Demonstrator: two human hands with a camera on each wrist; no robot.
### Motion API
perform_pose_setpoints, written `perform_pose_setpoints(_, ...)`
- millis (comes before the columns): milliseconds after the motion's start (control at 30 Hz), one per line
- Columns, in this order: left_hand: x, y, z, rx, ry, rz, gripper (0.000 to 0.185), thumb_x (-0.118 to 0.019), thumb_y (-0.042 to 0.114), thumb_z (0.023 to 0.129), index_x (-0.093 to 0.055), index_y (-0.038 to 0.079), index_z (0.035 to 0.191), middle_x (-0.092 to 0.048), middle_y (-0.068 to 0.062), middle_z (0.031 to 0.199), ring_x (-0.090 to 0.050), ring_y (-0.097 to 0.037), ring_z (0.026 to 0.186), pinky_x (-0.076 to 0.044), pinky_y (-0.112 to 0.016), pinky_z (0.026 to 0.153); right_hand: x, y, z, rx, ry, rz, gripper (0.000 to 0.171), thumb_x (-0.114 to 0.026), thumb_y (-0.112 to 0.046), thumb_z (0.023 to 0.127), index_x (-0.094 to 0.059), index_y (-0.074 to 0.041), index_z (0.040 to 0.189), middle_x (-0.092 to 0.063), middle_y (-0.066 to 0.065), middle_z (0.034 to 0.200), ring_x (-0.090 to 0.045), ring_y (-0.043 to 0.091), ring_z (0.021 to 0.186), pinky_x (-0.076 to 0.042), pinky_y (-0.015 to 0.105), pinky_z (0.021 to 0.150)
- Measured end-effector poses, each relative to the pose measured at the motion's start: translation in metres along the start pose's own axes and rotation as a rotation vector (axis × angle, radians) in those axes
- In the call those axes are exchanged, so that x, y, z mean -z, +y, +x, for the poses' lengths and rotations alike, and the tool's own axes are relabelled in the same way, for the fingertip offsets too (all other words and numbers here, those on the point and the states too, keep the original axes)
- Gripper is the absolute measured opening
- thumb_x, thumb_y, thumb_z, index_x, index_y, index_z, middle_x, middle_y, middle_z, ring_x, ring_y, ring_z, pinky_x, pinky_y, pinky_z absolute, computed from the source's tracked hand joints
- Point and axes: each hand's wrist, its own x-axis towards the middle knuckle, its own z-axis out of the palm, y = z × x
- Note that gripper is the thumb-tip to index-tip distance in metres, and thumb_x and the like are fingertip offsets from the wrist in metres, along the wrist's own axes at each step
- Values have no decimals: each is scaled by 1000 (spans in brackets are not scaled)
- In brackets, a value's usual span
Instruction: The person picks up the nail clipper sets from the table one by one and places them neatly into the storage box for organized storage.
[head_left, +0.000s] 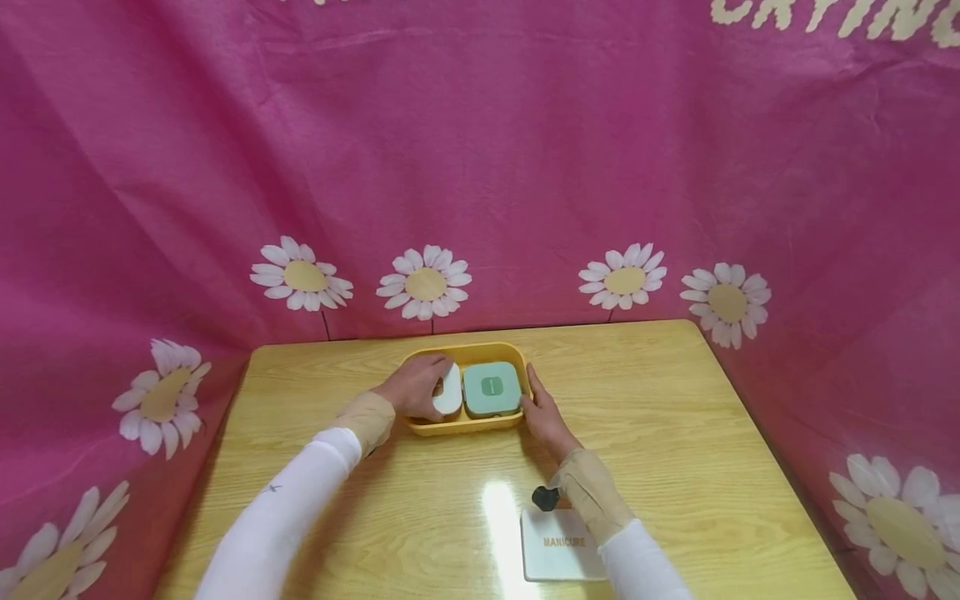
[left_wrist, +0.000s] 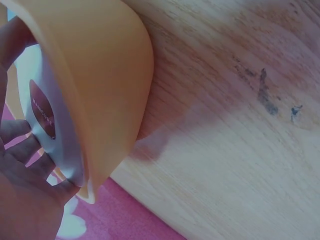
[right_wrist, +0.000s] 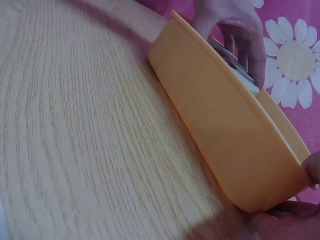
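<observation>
A yellow plastic basket [head_left: 457, 427] stands near the back edge of the table. Inside its left half is a white case [head_left: 451, 393], which my left hand [head_left: 415, 386] grips from above, thumb and fingers on opposite sides. The left wrist view shows an oval brown label [left_wrist: 42, 109] reading "MANICURE" on this case. Beside it in the basket's right half sits a pale green square case [head_left: 491, 389]. My right hand [head_left: 547, 423] holds the basket's right end; in the right wrist view its thumb [right_wrist: 312, 167] lies over the rim and fingers are underneath.
A flat white case marked "MANICURE" [head_left: 558, 546] lies on the wooden table [head_left: 420, 517] near the front, partly under my right forearm. A small black object [head_left: 545, 498] shows by my right wrist. Pink cloth with daisies [head_left: 480, 167] hangs around the table.
</observation>
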Motion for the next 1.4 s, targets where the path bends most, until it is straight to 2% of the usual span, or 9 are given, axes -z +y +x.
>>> perform_pose_setpoints(267, -6, 0, 0, 20, -29, 15, 103, -97, 35, 70, -46, -4, 151, -54, -21, 149, -53, -37, 136, -39, -48, 119, -2, 5, 2, 7, 4, 2, 66, -34, -10, 112, -5, -17, 170, -4, 11, 176, -1, 32, 162, -8, 54, 129)
perform_pose_setpoints(567, -11, -3, 3, 48, -32, 10, 103, -97, 36, 69, -47, -3, 150, -53, -20, 150, -52, -36, 137, -40, -47, 118, -3, 7, 2, -1, 7, 4, 65, -33, -11, 112, -4, -19, 170, -3, 10, 177, -1, 31, 162, -8, 52, 129)
perform_pose_setpoints(767, -9, 0, 4, 126, -60, -1, 94, -95, 37, 70, -50, 1, 145, -57, -17, 142, -54, -35, 129, -44, -45, 113, -3, 8, 3, 2, 6, 6, 65, -33, -11, 113, -4, -20, 170, -3, 9, 177, 0, 31, 162, -7, 52, 130)
perform_pose_setpoints(900, -7, 3, 4, 175, -84, 18, 96, -94, 42, 72, -49, 2, 147, -53, -18, 148, -50, -37, 133, -42, -46, 115, -3, 8, 2, 9, 10, -6, 64, -34, -11, 113, -5, -19, 170, -4, 8, 177, -2, 29, 162, -8, 51, 130)
perform_pose_setpoints(1233, -11, 2, 4, 161, -92, -34, 104, -96, 35, 71, -42, 2, 154, -50, -19, 149, -48, -37, 136, -43, -44, 114, -3, 8, 1, 15, 8, -1, 64, -34, -12, 113, -5, -18, 170, -4, 7, 177, -2, 28, 162, -8, 49, 130)
perform_pose_setpoints(1400, -8, 5, 3, 138, -79, -86, 89, -98, 30, 70, -52, 3, 140, -53, -19, 135, -53, -36, 122, -48, -45, 106, -3, 9, 1, 21, 15, -9, 64, -34, -12, 113, -6, -18, 170, -4, 7, 177, -2, 28, 162, -8, 50, 130)
